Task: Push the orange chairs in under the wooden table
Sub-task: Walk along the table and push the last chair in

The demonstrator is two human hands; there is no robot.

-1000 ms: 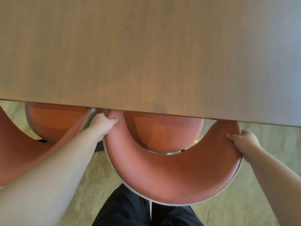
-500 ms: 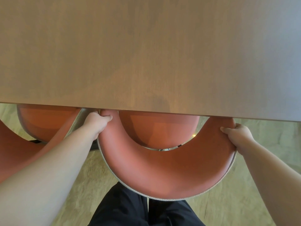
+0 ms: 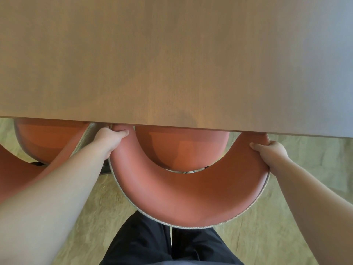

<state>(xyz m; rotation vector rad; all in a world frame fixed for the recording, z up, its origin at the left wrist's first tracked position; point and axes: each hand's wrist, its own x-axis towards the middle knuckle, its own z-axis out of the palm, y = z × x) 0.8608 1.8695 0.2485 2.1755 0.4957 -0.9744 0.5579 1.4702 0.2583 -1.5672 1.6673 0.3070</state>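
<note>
An orange chair (image 3: 191, 196) with a curved backrest and grey woven outer trim stands right in front of me. Most of its seat (image 3: 181, 148) lies under the edge of the wooden table (image 3: 172, 64). My left hand (image 3: 110, 138) grips the left tip of the backrest, thumb on the inner face. My right hand (image 3: 271, 153) grips the right tip the same way. Both backrest tips touch or slip just under the table edge. A second orange chair (image 3: 44, 142) sits to the left, its seat partly under the table.
The floor (image 3: 305, 169) is pale beige on both sides of the chair. My dark trousers (image 3: 168, 243) are directly behind the backrest. The left chair's backrest (image 3: 17, 175) curves close beside my left forearm.
The chair has slid forward under the table with both hands on it; less of the seat shows and the backrest tips now reach the table edge.
</note>
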